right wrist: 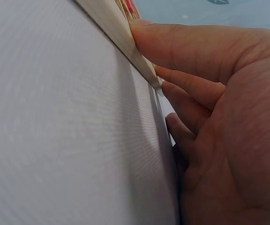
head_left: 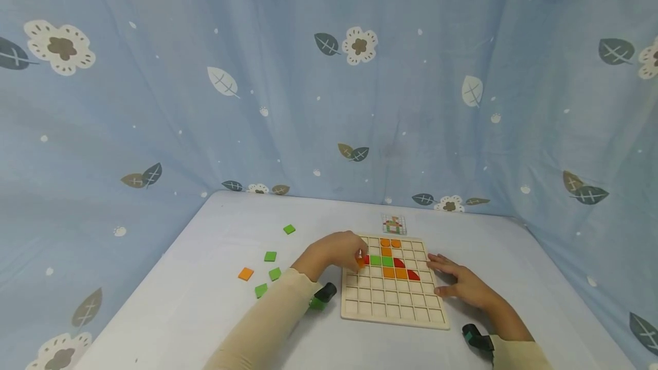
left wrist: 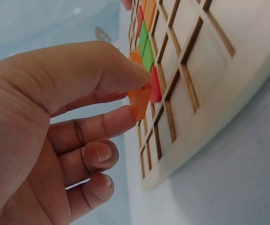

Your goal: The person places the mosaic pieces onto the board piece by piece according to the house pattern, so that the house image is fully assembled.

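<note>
My left hand pinches an orange tile between thumb and fingertips at the left side of a wooden grid board. Right beside that tile, a red piece sits in the grid, partly covered by the hand in the head view. Two green squares continue the row, followed by a red rounded piece. Orange squares and another red rounded piece lie below; round orange pieces are near the top. My right hand touches the board's right edge with thumb and extended fingers.
Loose green squares and one orange square are scattered on the white table to the left. A green piece is partly hidden by the left wrist's camera. A small pattern card lies behind the board.
</note>
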A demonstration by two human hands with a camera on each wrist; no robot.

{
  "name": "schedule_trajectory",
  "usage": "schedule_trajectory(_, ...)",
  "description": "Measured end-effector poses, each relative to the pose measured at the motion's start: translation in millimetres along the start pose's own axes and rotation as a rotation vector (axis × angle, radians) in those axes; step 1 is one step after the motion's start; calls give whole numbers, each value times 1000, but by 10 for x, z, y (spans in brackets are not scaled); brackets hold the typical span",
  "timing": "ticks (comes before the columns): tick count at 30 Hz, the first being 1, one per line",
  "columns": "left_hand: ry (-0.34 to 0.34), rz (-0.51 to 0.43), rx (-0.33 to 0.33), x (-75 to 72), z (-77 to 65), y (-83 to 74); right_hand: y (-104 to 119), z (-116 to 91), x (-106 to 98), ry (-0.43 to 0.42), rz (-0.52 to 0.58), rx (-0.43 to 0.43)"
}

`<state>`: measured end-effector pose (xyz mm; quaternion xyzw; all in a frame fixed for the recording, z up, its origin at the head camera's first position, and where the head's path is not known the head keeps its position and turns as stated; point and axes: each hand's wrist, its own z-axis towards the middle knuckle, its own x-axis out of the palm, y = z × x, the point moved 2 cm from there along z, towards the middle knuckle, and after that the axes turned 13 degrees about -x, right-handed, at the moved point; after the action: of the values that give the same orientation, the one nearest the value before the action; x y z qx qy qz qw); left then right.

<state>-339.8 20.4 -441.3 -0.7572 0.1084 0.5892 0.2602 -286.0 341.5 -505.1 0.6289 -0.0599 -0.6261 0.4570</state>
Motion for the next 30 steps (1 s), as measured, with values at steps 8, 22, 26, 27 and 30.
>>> schedule_trajectory(8, -24, 45, 44, 58, 58, -87, -2, -9, -9, 4, -16, -12)
schedule_trajectory(22, -10, 97, 53, 103, 120, -235, -5, -12, -5, 6, -18, -12)
schedule_trajectory(26, -10, 97, 52, 112, 125, -260, 6, -3, -6, 7, -29, -11)
schedule_trajectory(27, -12, 100, 54, 117, 130, -266, 8, -2, -8, 5, -27, -10)
schedule_trajectory(30, -12, 109, 59, 133, 148, -289, 23, 2, -9, 2, -21, -10)
